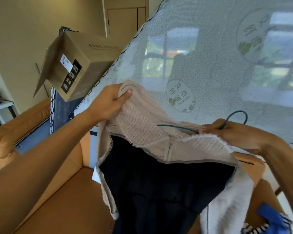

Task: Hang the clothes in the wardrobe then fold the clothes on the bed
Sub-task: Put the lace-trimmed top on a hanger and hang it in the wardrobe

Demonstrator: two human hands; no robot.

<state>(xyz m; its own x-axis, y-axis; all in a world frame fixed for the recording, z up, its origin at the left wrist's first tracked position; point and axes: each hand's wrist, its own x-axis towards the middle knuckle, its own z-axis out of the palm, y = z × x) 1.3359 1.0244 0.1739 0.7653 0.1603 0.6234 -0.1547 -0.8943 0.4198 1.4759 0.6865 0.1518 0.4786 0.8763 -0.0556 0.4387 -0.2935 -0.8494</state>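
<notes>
Standing off to the side here. Far left there's a small table (0, 105) with something dark on it, too cut off to identify. Then a tan padded seat (57, 191) and a cardboard box (85, 61) perched on the corner of a plastic-wrapped mattress (210, 56).

The left hand (108, 102) has its fingers (125, 94) curled tight, thumb pinching a bunched fold of the pink knit top (142, 125). The top is held up in the air between both hands, over the seat and just in front of the mattress, with its dark lining gaping toward us. A green wire hanger (240, 111) is partly threaded inside it. The right hand (235, 134) is closed round the hanger's neck, apparently trapping the lacy hem too.

My worry is that the loose knit looks easy to snag. If the wire end catches a stitch while it's being worked toward the shoulder, it'll pull a thread. And if only one shoulder seats, the top will probably slide off on the way to the wardrobe.

Most of the hanger is hidden by the fabric, so I can't tell how far in it is. A white fleecy garment (227, 208) and something blue (271, 217) lie lower right, cropped. No wardrobe I can be sure of.
</notes>
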